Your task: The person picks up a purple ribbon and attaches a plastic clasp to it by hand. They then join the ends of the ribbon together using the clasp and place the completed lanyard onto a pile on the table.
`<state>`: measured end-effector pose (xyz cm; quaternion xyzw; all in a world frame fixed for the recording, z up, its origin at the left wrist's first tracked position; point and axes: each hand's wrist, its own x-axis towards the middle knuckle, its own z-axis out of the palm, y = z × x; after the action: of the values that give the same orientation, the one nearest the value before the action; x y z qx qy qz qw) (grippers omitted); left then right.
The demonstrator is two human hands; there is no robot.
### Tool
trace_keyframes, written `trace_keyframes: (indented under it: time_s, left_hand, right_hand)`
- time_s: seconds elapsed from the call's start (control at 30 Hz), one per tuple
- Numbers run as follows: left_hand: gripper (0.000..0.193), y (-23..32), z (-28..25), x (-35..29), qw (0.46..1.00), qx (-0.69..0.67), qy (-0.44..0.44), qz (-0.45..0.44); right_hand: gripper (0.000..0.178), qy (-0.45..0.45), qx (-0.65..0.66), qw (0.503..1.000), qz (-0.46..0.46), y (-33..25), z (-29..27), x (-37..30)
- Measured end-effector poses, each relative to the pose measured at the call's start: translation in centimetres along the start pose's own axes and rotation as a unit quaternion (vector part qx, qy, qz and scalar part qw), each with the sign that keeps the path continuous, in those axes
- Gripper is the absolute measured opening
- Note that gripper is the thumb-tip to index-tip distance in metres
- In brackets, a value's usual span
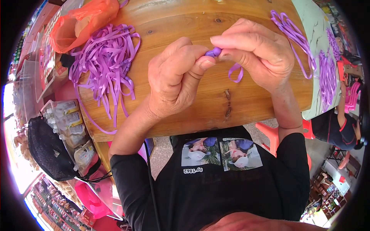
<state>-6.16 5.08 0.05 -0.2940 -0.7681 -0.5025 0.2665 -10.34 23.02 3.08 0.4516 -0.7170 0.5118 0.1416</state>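
Over the wooden table, a small purple plastic fitting (210,53) with a round end sits between my two hands. My left hand (173,77) is closed, pinching its longer part between thumb and curled forefinger. The thumb and forefinger of my right hand (260,54) close in around the round end; whether both fingertips touch it is hard to tell. A loop of purple strap (236,74) shows below the right thumb, its upper part hidden by that hand. To the left lies a tangled heap of purple lanyard straps (106,61), some with small darker purple fittings.
The wooden table (185,109) carries an orange plastic bag (73,30) at far left. More purple straps (295,38) lie at the right, with bundles (327,77) on a white marbled surface. Left of the table are a black mesh bag (50,150) and packed pouches (71,119).
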Motion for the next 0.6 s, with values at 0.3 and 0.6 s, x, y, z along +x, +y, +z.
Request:
trace_keyframes:
  time_s: [0.3, 0.6]
  left_hand:
    - [0.011, -0.3, 0.3, -0.3, 1.0, 0.01, 0.016, 0.0]
    - [0.012, -0.4, 0.3, -0.8, 0.999, -0.013, -0.034, -0.033]
  right_hand:
    - [0.018, -0.067, -0.037, 0.992, -0.099, 1.0, -0.3, 0.3]
    - [0.017, -0.068, -0.007, 0.994, -0.085, 1.4, 0.2, -0.7]
